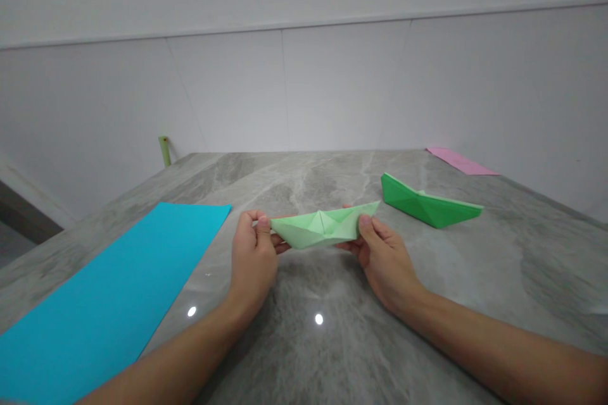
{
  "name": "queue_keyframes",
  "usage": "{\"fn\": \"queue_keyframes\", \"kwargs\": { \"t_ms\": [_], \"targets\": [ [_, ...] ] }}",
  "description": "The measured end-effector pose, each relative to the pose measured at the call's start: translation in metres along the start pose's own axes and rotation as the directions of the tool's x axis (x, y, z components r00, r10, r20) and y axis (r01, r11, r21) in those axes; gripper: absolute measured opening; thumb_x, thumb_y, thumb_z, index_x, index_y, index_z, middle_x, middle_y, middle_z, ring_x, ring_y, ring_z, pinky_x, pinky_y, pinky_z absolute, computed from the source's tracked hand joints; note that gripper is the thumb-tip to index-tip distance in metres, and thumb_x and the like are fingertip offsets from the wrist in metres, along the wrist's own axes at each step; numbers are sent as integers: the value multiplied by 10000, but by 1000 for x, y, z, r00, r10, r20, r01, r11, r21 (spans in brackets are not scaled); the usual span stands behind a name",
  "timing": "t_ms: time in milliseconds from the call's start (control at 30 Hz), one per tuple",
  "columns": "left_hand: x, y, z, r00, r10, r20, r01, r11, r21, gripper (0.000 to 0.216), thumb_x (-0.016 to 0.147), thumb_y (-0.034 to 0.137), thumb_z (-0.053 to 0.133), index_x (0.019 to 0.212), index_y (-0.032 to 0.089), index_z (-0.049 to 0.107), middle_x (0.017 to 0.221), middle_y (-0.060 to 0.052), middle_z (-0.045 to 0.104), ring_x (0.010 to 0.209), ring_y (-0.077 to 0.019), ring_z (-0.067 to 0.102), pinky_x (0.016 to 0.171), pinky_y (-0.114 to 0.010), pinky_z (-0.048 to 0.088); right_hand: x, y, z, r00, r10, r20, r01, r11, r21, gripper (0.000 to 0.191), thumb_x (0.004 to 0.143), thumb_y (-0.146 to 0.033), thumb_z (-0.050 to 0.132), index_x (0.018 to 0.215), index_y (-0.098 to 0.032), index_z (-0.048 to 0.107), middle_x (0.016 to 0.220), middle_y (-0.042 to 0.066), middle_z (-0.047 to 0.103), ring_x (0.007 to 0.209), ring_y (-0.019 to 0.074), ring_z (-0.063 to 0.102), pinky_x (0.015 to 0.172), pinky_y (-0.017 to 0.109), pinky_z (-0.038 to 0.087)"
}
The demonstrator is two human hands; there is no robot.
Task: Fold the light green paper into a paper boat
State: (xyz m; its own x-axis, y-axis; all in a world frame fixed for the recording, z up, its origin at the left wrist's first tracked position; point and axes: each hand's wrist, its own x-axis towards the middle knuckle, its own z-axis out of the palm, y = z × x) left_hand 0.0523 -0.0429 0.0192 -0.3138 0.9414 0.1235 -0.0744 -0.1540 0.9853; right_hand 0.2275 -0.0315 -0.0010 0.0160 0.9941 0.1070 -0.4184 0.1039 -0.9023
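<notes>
A light green folded paper boat (308, 234) is held up between my two hands, above the table. My left hand (255, 253) pinches its left tip between thumb and fingers. At the boat's right end, my right hand (382, 256) grips the paper with the thumb in front and the fingers behind, partly hidden. A small peak stands up in the middle of the boat. To the right of my right hand, a darker green paper boat (427, 204) rests on the table, apart from both hands.
A large blue sheet of paper (128, 285) lies along the left side of the grey marbled table (304, 354). A pink sheet (460, 161) is at the far right edge. Behind the table stands a white wall (304, 95), with a green post-like piece (164, 150) at the left.
</notes>
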Motion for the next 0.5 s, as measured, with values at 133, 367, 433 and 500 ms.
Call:
{"fn": "queue_keyframes", "kwargs": {
  "t_ms": [133, 367, 433, 500],
  "targets": [
    [-4, -1, 2, 992, -102, 75, 108, 990, -87, 223, 888, 378, 505, 812, 202, 391, 669, 35, 635, 626, -166, 692, 600, -316, 574, 6, 2, -5, 992, -17, -129, 17, 1000, -3, 286, 811, -475, 615, 770, -193, 604, 718, 4, 606, 619, 154, 545, 525, 269, 470],
    [-14, 12, 3, 795, -328, 511, 505, 824, -257, 229, 818, 384, 566, 783, 166, 505, 856, -111, 709, 730, -228, 700, 631, -337, 553, 9, 4, -16, 963, -241, -124, 157, 870, -468, 375, 857, -494, 522, 626, -205, 458, 543, -39, 416, 505, 124, 366, 458, 246, 304],
    [-14, 11, 3, 734, -400, 549, 576, 794, -193, 292, 819, 447, 555, 828, 154, 555, 850, -118, 709, 725, -221, 698, 647, -326, 545, 4, 0, -11, 964, -263, -27, 204, 806, -556, 383, 878, -468, 490, 604, -205, 436, 536, -41, 391, 500, 120, 349, 462, 250, 290],
    [-16, 9, 3, 672, -409, 617, 556, 829, -56, 346, 792, 489, 594, 819, 144, 599, 783, -98, 704, 670, -192, 684, 617, -279, 525, -3, -3, -5, 965, -249, 76, 243, 756, -607, 381, 891, -440, 470, 596, -204, 421, 534, -40, 379, 496, 117, 346, 460, 251, 281]
  ]
}}
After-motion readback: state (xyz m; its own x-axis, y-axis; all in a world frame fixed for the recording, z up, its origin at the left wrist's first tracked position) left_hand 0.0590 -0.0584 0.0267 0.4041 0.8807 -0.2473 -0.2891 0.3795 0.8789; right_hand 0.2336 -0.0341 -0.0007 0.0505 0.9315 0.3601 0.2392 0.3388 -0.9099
